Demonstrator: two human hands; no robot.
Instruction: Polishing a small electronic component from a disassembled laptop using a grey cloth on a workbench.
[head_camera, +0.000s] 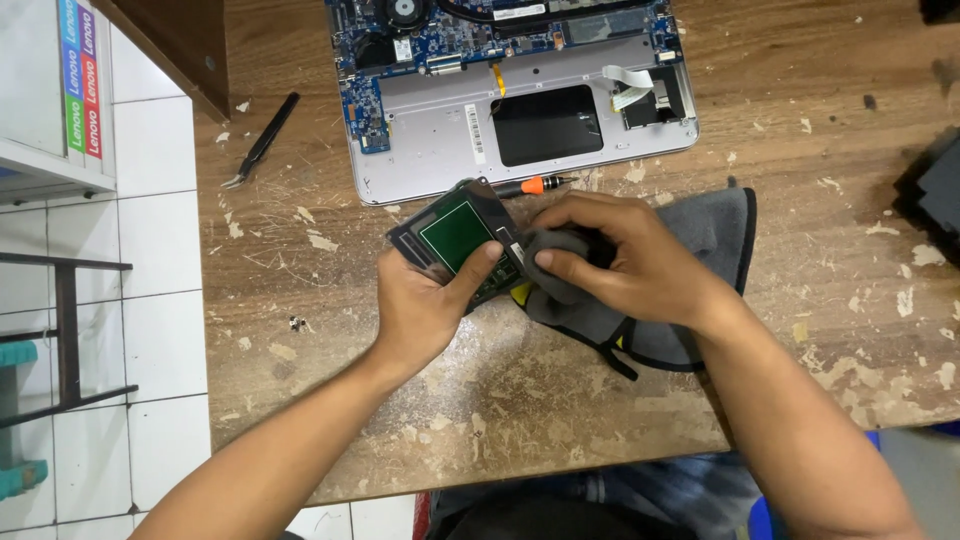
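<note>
Bench view: both hands on a small board, opened laptop behind.

Far left, black tweezers (262, 138) lie on the worn wooden table (560, 420), set aside. Left hand (425, 305) is clamped round a flat dark component with a green panel (458, 238), thumb across its face, tilting it up for access. Right hand (620, 262) pinches a fold of grey cloth (700, 235) against the component's edge, apparently wiping. An orange-collared screwdriver (535, 185) rests just below the opened laptop (520, 95).

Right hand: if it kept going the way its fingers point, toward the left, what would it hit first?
Probably the flat module with the green panel held in the left hand; the right hand presses grey cloth against its edge.
</note>
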